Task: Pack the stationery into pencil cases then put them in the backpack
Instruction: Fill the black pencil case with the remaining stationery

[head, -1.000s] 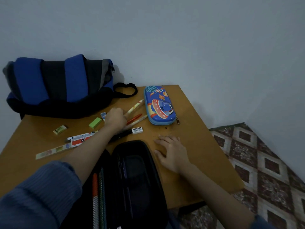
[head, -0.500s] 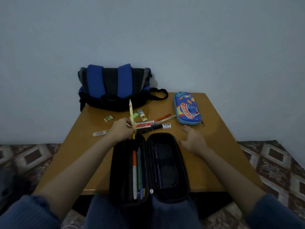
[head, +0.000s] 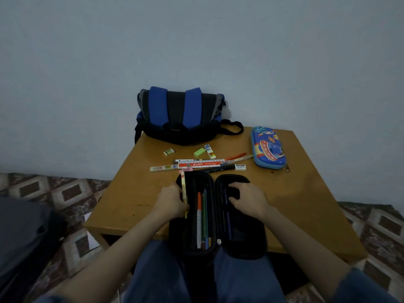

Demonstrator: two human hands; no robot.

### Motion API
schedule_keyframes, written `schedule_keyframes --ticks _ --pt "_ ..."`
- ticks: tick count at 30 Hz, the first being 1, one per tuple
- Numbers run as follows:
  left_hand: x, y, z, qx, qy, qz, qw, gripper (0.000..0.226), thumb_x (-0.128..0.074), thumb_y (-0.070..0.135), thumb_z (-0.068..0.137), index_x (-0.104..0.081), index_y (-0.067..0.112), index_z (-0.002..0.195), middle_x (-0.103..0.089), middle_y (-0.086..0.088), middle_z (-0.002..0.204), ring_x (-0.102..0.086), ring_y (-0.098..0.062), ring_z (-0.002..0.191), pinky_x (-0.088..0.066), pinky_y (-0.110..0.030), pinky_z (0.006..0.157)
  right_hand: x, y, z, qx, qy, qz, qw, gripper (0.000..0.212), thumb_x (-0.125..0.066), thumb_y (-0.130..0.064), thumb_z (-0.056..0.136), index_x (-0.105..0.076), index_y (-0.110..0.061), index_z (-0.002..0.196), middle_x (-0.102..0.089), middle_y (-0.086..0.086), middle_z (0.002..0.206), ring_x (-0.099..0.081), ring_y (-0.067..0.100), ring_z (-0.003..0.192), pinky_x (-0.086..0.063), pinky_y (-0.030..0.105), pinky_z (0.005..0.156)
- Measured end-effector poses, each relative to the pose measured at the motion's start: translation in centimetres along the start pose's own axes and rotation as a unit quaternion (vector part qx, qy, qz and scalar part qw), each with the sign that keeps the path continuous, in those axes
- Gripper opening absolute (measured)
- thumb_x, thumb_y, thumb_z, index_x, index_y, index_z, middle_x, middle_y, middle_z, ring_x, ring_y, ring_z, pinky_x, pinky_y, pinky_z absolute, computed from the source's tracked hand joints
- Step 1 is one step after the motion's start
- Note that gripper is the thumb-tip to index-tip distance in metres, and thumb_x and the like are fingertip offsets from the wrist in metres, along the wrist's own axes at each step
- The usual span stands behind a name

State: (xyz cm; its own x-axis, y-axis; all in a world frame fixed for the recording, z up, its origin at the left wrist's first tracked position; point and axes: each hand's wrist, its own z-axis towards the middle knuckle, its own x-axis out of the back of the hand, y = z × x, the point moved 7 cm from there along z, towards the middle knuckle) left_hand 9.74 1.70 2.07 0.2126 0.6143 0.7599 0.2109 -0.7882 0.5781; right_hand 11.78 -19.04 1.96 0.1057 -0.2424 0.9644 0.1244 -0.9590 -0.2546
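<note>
A black pencil case (head: 240,241) lies open at the table's near edge, with several pens and pencils (head: 202,219) lying in its left half. My left hand (head: 171,201) grips a yellow patterned pen (head: 184,189) over the case's left rim, its pink end pointing away from me. My right hand (head: 249,199) rests on the case's right half, fingers curled over its upper part. Beyond the case lie rulers (head: 200,164), a black marker (head: 216,169), erasers (head: 199,152) and more pens (head: 237,157). A blue cartoon pencil case (head: 267,147) lies closed at the right. The blue-and-black backpack (head: 179,115) stands against the wall.
The wooden table (head: 306,204) is small, with edges close on all sides. A patterned floor (head: 65,193) surrounds it. A dark object (head: 21,232) sits on the floor at the left. My knees are under the table's near edge.
My left hand brought the yellow pen from above the table down to the open case's left half. My right hand moved from the table onto the case's right half. The view pulled back.
</note>
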Motion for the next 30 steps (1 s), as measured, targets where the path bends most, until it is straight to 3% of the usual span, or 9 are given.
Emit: schedule_keyframes --ticks 3,7,11,18,20,24,30 --pt "-0.8 0.2 -0.1 -0.003 -0.017 0.030 0.999 0.032 -0.067 0.010 0.083 -0.049 0.003 0.108 -0.062 -0.015 0.103 -0.066 -0.029 0.090 -0.056 -0.040 0.078 -0.2 0.2 0.0 -0.006 0.001 -0.013 1.000 0.045 -0.053 -0.032 0.091 -0.049 -0.022 0.134 -0.062 0.001 0.125 -0.057 0.017 0.113 -0.049 0.028 0.084" --pt "-1.6 0.4 -0.3 -0.012 -0.036 0.028 0.999 0.005 -0.061 0.006 0.086 -0.059 0.002 0.087 -0.064 -0.014 0.086 -0.067 -0.027 0.080 -0.057 -0.038 0.076 -0.3 0.2 0.1 -0.006 0.007 -0.014 1.000 0.042 -0.053 -0.033 0.091 -0.052 -0.021 0.131 -0.062 -0.001 0.124 -0.058 0.016 0.112 -0.049 0.028 0.084" --pt "-1.6 -0.4 -0.2 0.023 -0.058 -0.015 0.998 0.011 -0.067 0.006 0.083 -0.070 -0.004 0.088 -0.071 -0.016 0.089 -0.070 -0.024 0.078 -0.058 -0.034 0.075 -0.2 0.4 0.1 -0.010 0.006 -0.016 1.000 0.041 -0.053 -0.034 0.091 -0.053 -0.023 0.130 -0.063 0.000 0.121 -0.059 0.017 0.110 -0.050 0.028 0.082" --pt "-2.5 -1.0 -1.3 0.045 -0.127 -0.013 0.991 0.013 -0.067 0.003 0.082 -0.069 -0.005 0.092 -0.072 -0.014 0.089 -0.071 -0.018 0.072 -0.058 -0.031 0.075 -0.2 0.4 0.2 -0.013 0.003 -0.018 1.000 0.040 -0.053 -0.035 0.091 -0.054 -0.025 0.129 -0.067 0.000 0.114 -0.062 0.016 0.102 -0.049 0.025 0.077" --pt "-2.5 -0.9 -1.3 0.041 -0.119 -0.031 0.992 0.012 -0.061 0.006 0.087 -0.068 -0.004 0.089 -0.071 -0.013 0.082 -0.068 -0.015 0.061 -0.059 -0.028 0.071 -0.2 0.4 0.2 -0.014 0.002 -0.017 1.000 0.040 -0.053 -0.035 0.090 -0.054 -0.025 0.129 -0.066 0.000 0.116 -0.062 0.016 0.103 -0.049 0.026 0.078" --pt "-1.3 -0.4 -0.7 -0.002 -0.013 -0.025 1.000 0.021 -0.060 0.020 0.090 -0.069 0.001 0.087 -0.068 -0.012 0.077 -0.063 -0.018 0.063 -0.056 -0.028 0.066 -0.3 0.4 0.2 -0.013 0.001 -0.014 1.000 0.039 -0.053 -0.035 0.090 -0.055 -0.024 0.128 -0.064 -0.001 0.120 -0.060 0.016 0.108 -0.049 0.026 0.080" --pt "-2.6 0.2 -0.6 -0.001 -0.037 -0.007 0.999 0.023 -0.064 0.030 0.087 -0.064 0.009 0.078 -0.065 -0.008 0.079 -0.065 -0.019 0.070 -0.055 -0.029 0.070 -0.3 0.5 0.2 -0.011 0.009 -0.014 1.000 0.039 -0.053 -0.034 0.090 -0.055 -0.024 0.128 -0.063 -0.002 0.122 -0.058 0.015 0.110 -0.048 0.025 0.081"
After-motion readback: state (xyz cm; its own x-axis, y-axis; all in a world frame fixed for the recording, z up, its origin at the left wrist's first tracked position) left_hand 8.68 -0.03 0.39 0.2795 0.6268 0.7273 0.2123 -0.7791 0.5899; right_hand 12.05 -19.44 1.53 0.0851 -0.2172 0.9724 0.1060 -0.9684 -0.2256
